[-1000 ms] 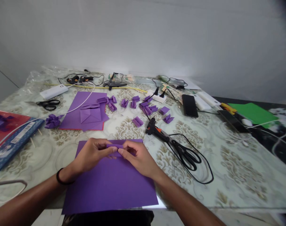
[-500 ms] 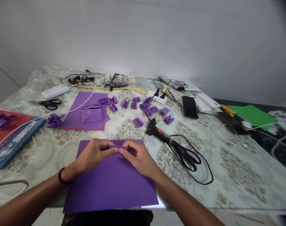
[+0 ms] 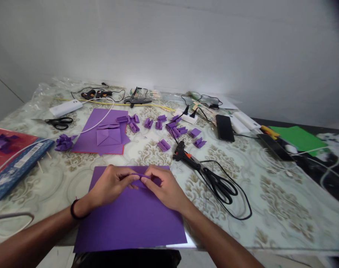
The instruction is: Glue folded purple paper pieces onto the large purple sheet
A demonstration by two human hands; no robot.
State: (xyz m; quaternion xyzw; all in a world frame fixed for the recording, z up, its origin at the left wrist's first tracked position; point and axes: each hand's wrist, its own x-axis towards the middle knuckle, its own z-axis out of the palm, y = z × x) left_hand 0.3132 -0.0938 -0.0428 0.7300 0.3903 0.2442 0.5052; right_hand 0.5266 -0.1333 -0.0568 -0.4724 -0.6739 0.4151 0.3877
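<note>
Between my two hands is a small folded piece of purple paper [image 3: 140, 175], held just above a large purple sheet [image 3: 133, 219]. My left hand [image 3: 115, 182] pinches its left end between thumb and fingers. The right end is gripped by my right hand [image 3: 164, 186], thumb in front and fingers behind. Much of the small piece is hidden by the fingers. Beyond the hands lie several folded purple paper pieces [image 3: 163, 145]. A folded purple paper envelope shape [image 3: 108, 136] rests on another purple sheet [image 3: 87, 130].
A glue gun [image 3: 180, 150] and black-handled scissors [image 3: 218, 184] lie to the right with a looping cord. More scissors [image 3: 61, 122], a crumpled purple paper bunch [image 3: 64, 142] and a red and blue packet [image 3: 21, 163] are leftward. A phone [image 3: 225, 127] and power strip [image 3: 188, 117] sit farther back.
Both hands stay on the small purple piece. My left thumb and fingers have shifted slightly along it, and a fingertip now shows beneath the left thumb.
</note>
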